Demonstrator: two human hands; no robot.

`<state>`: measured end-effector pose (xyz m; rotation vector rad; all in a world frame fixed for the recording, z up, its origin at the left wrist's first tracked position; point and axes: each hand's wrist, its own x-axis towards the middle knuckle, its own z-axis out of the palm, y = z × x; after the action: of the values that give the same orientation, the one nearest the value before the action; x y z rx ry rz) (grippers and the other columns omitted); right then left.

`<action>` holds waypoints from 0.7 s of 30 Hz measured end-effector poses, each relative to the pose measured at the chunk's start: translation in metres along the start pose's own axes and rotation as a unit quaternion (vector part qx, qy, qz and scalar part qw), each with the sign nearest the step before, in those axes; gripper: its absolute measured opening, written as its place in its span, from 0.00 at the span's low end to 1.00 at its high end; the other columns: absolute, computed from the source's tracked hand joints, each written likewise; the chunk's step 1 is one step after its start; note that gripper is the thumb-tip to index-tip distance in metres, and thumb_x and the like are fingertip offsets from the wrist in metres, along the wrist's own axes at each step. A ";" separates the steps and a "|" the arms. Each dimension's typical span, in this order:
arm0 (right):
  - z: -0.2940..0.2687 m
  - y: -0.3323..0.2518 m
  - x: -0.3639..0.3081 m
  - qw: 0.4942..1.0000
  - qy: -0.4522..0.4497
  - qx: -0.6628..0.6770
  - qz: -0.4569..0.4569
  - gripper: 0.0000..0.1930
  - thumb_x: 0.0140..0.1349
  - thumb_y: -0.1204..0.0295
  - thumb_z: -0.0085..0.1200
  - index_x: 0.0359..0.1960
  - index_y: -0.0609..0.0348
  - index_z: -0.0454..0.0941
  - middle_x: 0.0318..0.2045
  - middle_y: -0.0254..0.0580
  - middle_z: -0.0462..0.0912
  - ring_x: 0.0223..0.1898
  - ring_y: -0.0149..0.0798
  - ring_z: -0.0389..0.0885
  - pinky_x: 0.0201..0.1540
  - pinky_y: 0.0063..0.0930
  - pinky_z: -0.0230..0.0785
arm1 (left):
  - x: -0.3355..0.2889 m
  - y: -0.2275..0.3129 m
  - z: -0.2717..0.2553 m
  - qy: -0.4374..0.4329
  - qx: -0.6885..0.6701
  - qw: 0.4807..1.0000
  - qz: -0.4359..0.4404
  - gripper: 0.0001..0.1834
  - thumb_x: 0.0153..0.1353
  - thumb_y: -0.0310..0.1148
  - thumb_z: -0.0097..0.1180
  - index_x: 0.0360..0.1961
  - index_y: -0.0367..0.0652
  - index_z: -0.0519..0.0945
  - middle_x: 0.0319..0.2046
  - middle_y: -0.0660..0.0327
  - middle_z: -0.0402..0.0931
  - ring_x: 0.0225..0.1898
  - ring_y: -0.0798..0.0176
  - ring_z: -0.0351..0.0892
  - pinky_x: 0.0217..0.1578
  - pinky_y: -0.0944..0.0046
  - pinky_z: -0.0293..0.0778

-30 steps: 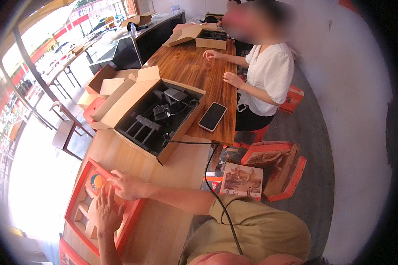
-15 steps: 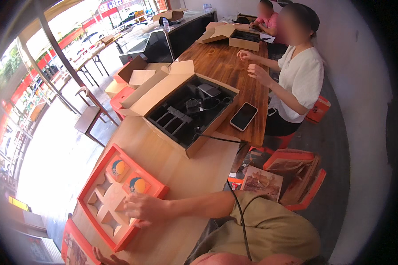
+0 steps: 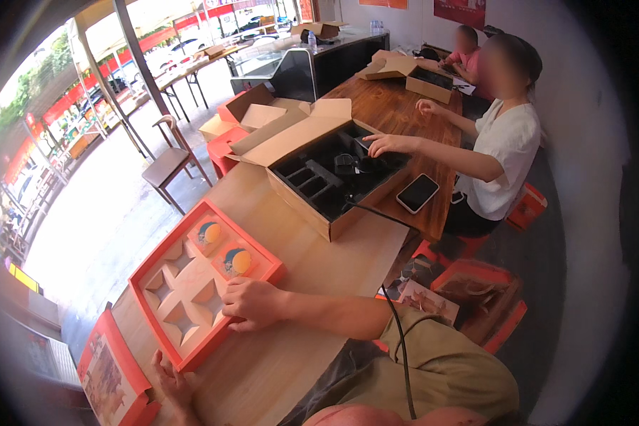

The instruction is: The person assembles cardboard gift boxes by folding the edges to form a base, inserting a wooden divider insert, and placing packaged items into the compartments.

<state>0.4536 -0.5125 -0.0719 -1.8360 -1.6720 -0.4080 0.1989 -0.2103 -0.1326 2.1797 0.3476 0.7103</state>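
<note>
A shallow red box point(image 3: 263, 273) lies on the pale table at a slant. Its cream insert point(image 3: 192, 282) has star-shaped openings, and two small square packs point(image 3: 236, 261) with a blue and yellow round design sit in its far right end. My right hand point(image 3: 254, 304) rests on the right wall of the box, its fingers curled over the rim. By the box's near corner is my left hand point(image 3: 174, 382), fingers apart and seemingly holding nothing. Left of it stands a red box lid or carton point(image 3: 110, 373) with a printed picture.
Beyond lies an open brown carton point(image 3: 334, 228) with black foam, a black cable running from it. A phone point(image 3: 417, 193) lies beside it. A co-worker's hand point(image 3: 390, 145) is over that carton. Red printed boxes point(image 3: 468, 284) stand at right; a chair point(image 3: 174, 167) stands at far left.
The view has shifted. My right hand has gone from over the insert to the box's right rim. My left hand has come further into view. The co-worker's hand has reached over the brown carton.
</note>
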 end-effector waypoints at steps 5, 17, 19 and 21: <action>-0.003 0.001 0.001 1.000 -0.011 -0.016 -0.005 0.15 0.60 0.55 0.63 0.29 0.54 0.83 0.36 0.45 0.84 0.45 0.49 0.83 0.58 0.45 0.71 | 0.008 -0.010 0.003 0.025 0.071 0.997 0.027 0.32 0.73 0.44 0.58 0.67 0.29 0.69 0.63 0.44 0.75 0.63 0.47 0.75 0.65 0.53 0.68; -0.003 -0.004 0.000 1.000 0.004 -0.008 -0.010 0.12 0.59 0.59 0.66 0.33 0.55 0.84 0.37 0.44 0.83 0.43 0.47 0.82 0.57 0.42 0.72 | 0.006 0.000 0.010 0.007 -0.053 0.998 0.023 0.30 0.74 0.39 0.57 0.68 0.30 0.65 0.57 0.46 0.79 0.64 0.53 0.76 0.64 0.57 0.70; -0.003 -0.003 -0.002 1.000 0.004 -0.006 -0.007 0.13 0.59 0.58 0.65 0.32 0.55 0.84 0.37 0.44 0.83 0.43 0.47 0.83 0.57 0.42 0.71 | 0.005 -0.001 0.013 -0.003 -0.073 0.997 0.015 0.29 0.75 0.37 0.57 0.68 0.30 0.65 0.59 0.46 0.77 0.64 0.52 0.76 0.65 0.56 0.69; 0.000 -0.001 -0.002 1.000 0.006 0.011 0.001 0.14 0.59 0.56 0.64 0.31 0.54 0.84 0.37 0.43 0.84 0.45 0.48 0.82 0.58 0.43 0.70 | 0.008 -0.006 0.012 -0.005 -0.074 0.997 0.023 0.28 0.75 0.35 0.56 0.68 0.31 0.65 0.61 0.45 0.75 0.64 0.51 0.76 0.66 0.56 0.68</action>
<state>0.4519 -0.5146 -0.0726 -1.8153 -1.6605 -0.3987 0.2122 -0.2105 -0.1403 2.0552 0.2320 0.7265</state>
